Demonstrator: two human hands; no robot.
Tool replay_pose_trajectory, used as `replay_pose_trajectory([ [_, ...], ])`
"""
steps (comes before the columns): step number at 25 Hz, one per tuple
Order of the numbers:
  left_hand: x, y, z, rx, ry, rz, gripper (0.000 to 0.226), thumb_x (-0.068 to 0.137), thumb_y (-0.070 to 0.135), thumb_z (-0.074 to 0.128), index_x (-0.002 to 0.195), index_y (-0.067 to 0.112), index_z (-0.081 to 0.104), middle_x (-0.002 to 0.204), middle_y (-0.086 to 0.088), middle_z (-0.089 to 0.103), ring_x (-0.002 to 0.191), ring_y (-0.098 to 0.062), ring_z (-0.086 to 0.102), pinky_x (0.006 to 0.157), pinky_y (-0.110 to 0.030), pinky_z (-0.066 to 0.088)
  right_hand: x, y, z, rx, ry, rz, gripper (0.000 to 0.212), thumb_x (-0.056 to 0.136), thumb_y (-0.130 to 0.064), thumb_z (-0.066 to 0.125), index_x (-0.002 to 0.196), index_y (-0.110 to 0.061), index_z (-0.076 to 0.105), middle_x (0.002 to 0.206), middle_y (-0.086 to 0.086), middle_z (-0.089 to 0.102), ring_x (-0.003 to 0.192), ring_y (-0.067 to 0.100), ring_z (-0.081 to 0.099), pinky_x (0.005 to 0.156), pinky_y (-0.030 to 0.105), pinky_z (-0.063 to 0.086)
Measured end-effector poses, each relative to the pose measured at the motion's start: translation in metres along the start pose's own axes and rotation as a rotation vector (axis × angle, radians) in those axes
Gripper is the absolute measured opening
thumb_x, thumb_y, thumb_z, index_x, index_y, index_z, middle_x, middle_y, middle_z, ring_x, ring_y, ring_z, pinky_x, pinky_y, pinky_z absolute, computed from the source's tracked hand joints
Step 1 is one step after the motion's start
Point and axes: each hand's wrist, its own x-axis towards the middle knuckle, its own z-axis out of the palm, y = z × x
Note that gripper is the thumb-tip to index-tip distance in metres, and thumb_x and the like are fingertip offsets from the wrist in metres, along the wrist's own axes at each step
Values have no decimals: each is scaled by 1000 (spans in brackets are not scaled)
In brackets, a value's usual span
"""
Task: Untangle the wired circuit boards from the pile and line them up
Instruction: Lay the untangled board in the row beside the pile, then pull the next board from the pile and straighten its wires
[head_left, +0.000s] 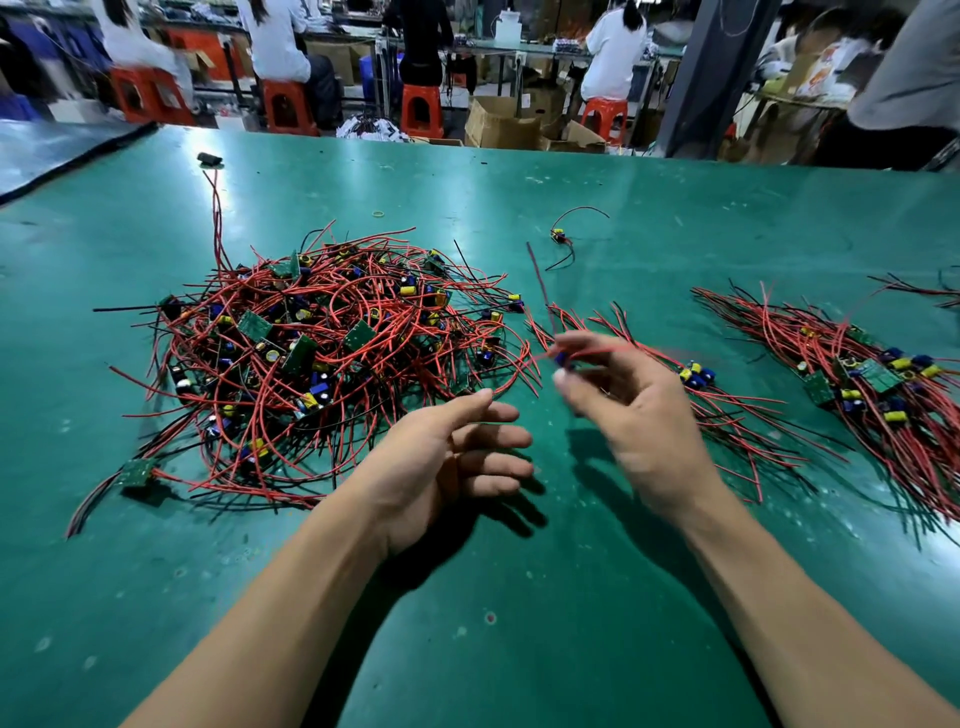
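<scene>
Just right of the pile (322, 353), right hand (639, 415) pinches one wired board (562, 359); left hand (452, 462) relaxed, holding nothing.

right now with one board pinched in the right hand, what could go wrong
1. The right hand pinches the small board with its fingertips only, and the hand is blurred, so the board might slip and drop.
2. Its wire sticks out close to the lined-up row and could snag there, dragging boards askew.
3. The left hand is open beside the tangled pile; a careless sweep could catch strands.
</scene>
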Motion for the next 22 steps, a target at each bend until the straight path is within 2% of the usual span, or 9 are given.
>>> replay_pose_trajectory([
  [2, 0, -2, 2, 3, -67, 15, 32, 98, 30, 50, 110, 4, 65, 88, -13, 71, 65, -21, 69, 61, -29, 58, -5, 0, 2, -126, -191, 16, 32, 87, -1, 73, 107, -25, 74, 96, -7, 71, 83, 7, 63, 76, 22, 51],
  [5, 1, -5, 2, -4, -87, 71, 30, 88, 19, 62, 112, 2, 65, 89, -13, 71, 66, -20, 69, 65, -32, 59, -7, 0, 4, -257, -290, -22, 31, 85, 0, 75, 108, -21, 76, 114, -3, 69, 108, 9, 64, 94, 27, 50],
  [6, 1, -6, 2, -27, -72, 82, 33, 81, 15, 67, 112, 1, 64, 89, -15, 71, 64, -22, 69, 64, -33, 59, -8, -1, 5, -255, -286, -27, 30, 85, -1, 75, 108, -20, 76, 117, -4, 68, 110, 8, 62, 95, 25, 49],
  [8, 0, -7, 2, -65, -50, 83, 42, 73, 10, 72, 112, -1, 62, 90, -18, 71, 63, -24, 69, 63, -34, 60, -9, -3, 7, -218, -256, -26, 23, 86, -6, 74, 104, -20, 77, 118, -5, 66, 99, 11, 63, 83, 20, 51],
  [11, 1, -8, 1, -48, -75, 76, 42, 74, 11, 73, 113, -2, 65, 95, -20, 72, 65, -25, 72, 60, -32, 61, -10, -4, 10, -189, -193, -18, 21, 85, -5, 75, 98, -21, 76, 120, -4, 59, 85, 12, 61, 70, 20, 52],
  [13, 1, -9, -1, 4, -95, 98, 31, 78, 12, 72, 108, 2, 71, 97, -17, 73, 67, -24, 72, 61, -29, 60, -10, -3, 10, -160, -171, 22, 28, 84, -2, 76, 99, -25, 73, 122, -4, 55, 87, 8, 60, 73, 24, 54],
  [18, 1, -12, -3, 97, -147, 120, 28, 82, 16, 69, 109, 8, 73, 103, -14, 73, 76, -22, 73, 74, -29, 58, -7, 2, 6, -77, -206, 116, 44, 80, -5, 78, 116, -25, 64, 111, -2, 70, 93, 9, 61, 86, 31, 52],
  [20, 3, -9, -2, 15, -133, 74, 26, 90, 15, 58, 109, 5, 72, 109, -19, 71, 77, -26, 72, 75, -34, 59, -4, 5, 4, -65, -219, 125, 42, 84, -2, 76, 119, -23, 65, 112, 0, 72, 97, 16, 65, 93, 33, 52],
  [22, 4, -8, -3, -52, -134, 51, 30, 91, 7, 48, 108, 3, 71, 106, -21, 71, 76, -29, 72, 73, -37, 60, -3, 5, 2, -26, -233, 141, 37, 84, -3, 74, 116, -21, 67, 115, 3, 73, 107, 28, 66, 100, 40, 52],
])
